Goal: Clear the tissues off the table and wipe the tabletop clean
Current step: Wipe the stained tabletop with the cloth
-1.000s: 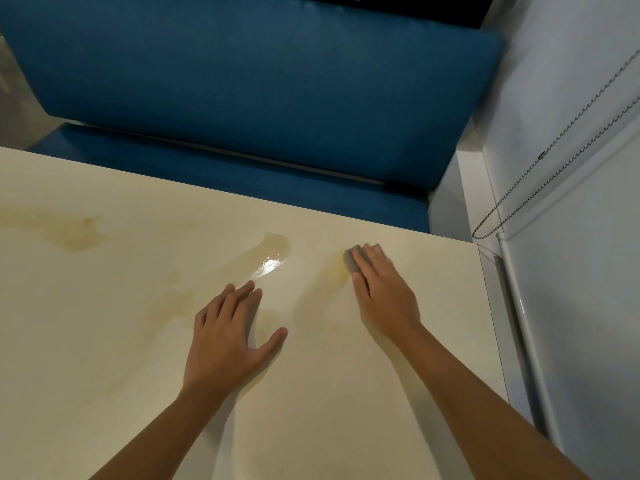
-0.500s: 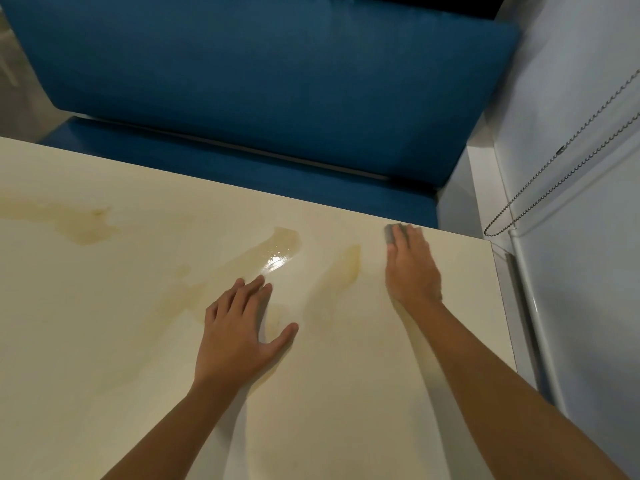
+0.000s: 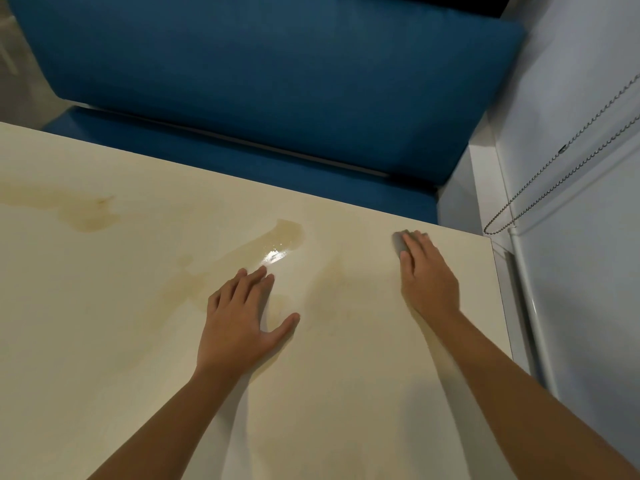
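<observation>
Mostly hidden | grey cloth (image 3: 398, 242) under right hand (image 3: 428, 277) | left hand (image 3: 239, 320) flat

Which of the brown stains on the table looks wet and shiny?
The middle stain, just beyond the left hand: a bright glare lies on it. The far-left stain and the faint stain near the right hand are dull.

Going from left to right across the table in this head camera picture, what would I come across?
brown stain → left hand → right hand → bead chain hanging beyond the table's right edge
</observation>
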